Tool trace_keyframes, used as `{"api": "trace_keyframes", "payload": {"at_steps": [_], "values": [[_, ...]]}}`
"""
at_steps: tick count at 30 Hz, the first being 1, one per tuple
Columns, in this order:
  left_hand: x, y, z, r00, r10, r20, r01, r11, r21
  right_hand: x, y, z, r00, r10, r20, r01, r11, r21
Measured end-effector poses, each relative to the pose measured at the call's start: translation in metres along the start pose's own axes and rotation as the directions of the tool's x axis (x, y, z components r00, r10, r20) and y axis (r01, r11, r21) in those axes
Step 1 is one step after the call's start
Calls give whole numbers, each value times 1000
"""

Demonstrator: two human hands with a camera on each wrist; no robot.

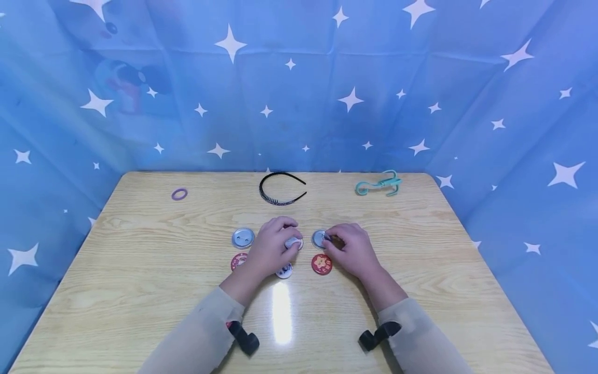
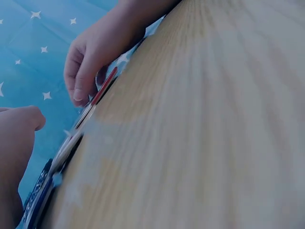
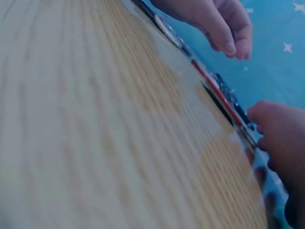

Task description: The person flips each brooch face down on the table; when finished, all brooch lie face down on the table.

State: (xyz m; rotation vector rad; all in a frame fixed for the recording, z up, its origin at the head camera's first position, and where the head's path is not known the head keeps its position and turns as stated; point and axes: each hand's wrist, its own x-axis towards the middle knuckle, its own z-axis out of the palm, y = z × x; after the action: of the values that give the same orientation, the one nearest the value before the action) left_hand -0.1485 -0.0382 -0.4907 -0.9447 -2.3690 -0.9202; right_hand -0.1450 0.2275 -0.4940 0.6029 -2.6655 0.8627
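My left hand (image 1: 273, 246) pinches a round pin badge (image 1: 293, 242) between thumb and fingers; the fingers hide part of it. In the right wrist view this hand (image 3: 217, 24) is above the tabletop. With curled thumb and fingers, my right hand (image 1: 352, 248) grips the right edge of a silver-backed badge (image 1: 318, 239). Below that lies a red badge with a yellow star (image 1: 322, 264). Left of my left hand are another silver-backed badge (image 1: 243, 238) and a dark pink badge (image 1: 238, 261), partly covered. A white badge with a blue print (image 1: 284, 271) shows beside the left wrist.
Along the back of the wooden table (image 1: 140, 291) lie a purple ring (image 1: 179, 194), a black toothed headband (image 1: 268, 196) and a teal hook-shaped plastic piece (image 1: 380, 184). A blue curtain with white stars (image 1: 299, 104) hangs behind.
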Motion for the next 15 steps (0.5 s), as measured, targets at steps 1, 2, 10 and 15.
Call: {"api": "trace_keyframes", "payload": {"at_steps": [1, 2, 10, 15], "values": [[-3, -2, -2, 1000, 10, -17, -10, 1000, 2, 0, -2, 1, 999, -36, -9, 36, 999, -28], [-7, -3, -4, 999, 21, -32, -21, 1000, 2, 1, -4, 2, 997, -73, -18, 72, 996, -58], [-30, -13, -24, 999, 9, -44, -8, 1000, 9, 5, -29, 14, 970, -240, -36, 236, 966, -104], [-40, -17, -34, 999, -19, -47, 20, 1000, 18, 8, -39, 24, 951, -303, -58, 297, 951, -91]]}}
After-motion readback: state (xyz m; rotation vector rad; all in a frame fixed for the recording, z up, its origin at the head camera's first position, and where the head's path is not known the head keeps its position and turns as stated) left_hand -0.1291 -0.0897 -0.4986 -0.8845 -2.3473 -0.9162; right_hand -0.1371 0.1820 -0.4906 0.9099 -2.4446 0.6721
